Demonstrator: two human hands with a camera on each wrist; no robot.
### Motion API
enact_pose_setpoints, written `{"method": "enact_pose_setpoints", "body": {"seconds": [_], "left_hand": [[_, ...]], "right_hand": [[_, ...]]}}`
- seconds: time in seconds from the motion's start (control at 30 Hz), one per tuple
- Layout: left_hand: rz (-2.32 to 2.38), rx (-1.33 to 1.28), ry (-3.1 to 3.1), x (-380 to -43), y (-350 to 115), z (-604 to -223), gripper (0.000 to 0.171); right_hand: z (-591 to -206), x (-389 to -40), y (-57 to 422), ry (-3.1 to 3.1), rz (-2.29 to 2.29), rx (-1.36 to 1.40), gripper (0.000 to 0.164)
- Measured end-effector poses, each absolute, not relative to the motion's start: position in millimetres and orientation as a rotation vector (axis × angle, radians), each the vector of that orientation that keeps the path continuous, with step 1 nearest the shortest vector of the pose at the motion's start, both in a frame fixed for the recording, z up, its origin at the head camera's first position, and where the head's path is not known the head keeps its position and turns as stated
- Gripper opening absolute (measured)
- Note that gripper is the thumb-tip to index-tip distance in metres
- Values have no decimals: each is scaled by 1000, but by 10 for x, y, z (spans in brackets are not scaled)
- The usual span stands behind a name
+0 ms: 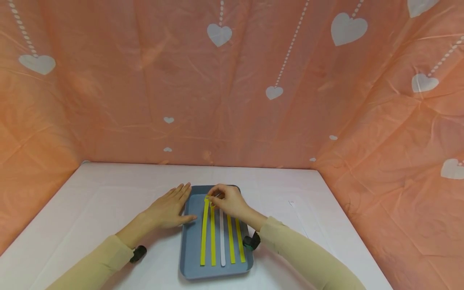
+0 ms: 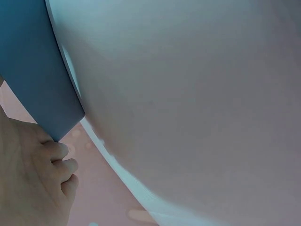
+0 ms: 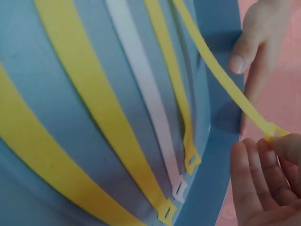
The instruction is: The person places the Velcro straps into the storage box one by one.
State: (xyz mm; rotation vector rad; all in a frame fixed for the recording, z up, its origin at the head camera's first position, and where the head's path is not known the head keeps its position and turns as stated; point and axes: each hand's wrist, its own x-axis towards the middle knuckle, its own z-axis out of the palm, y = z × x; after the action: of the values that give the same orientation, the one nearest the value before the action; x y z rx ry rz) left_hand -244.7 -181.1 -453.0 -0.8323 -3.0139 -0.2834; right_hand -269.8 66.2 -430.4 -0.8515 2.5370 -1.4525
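Observation:
A grey-blue tray (image 1: 185,266) holds several flat cable straps with slotted heads, laid side by side lengthwise. Most are yellow; a white strap (image 1: 222,237) lies in the middle. My right hand (image 1: 232,202) pinches the slotted end of the leftmost yellow strap (image 1: 204,237) between thumb and fingers. In the right wrist view that end is lifted above the tray's rim, with the strap (image 3: 230,89) slanting down from it. My left hand (image 1: 168,210) rests along the tray's left edge, fingers straight and thumb over the rim.
On the white tabletop (image 1: 145,177), a thin white strip (image 1: 298,216) lies to the right of the tray. Orange cloth (image 1: 232,133) with white hearts encloses the back and sides. Dark devices (image 1: 138,254) are strapped at both wrists.

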Motion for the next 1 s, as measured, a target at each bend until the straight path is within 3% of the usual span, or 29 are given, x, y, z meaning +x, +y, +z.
{"method": "enact_pose_setpoints", "body": {"seconds": [1.0], "left_hand": [[-291, -844, -3015, -2428, -1806, -4497, 100]], "right_hand": [[-4407, -2891, 521, 2744, -930, -906, 6]]}}
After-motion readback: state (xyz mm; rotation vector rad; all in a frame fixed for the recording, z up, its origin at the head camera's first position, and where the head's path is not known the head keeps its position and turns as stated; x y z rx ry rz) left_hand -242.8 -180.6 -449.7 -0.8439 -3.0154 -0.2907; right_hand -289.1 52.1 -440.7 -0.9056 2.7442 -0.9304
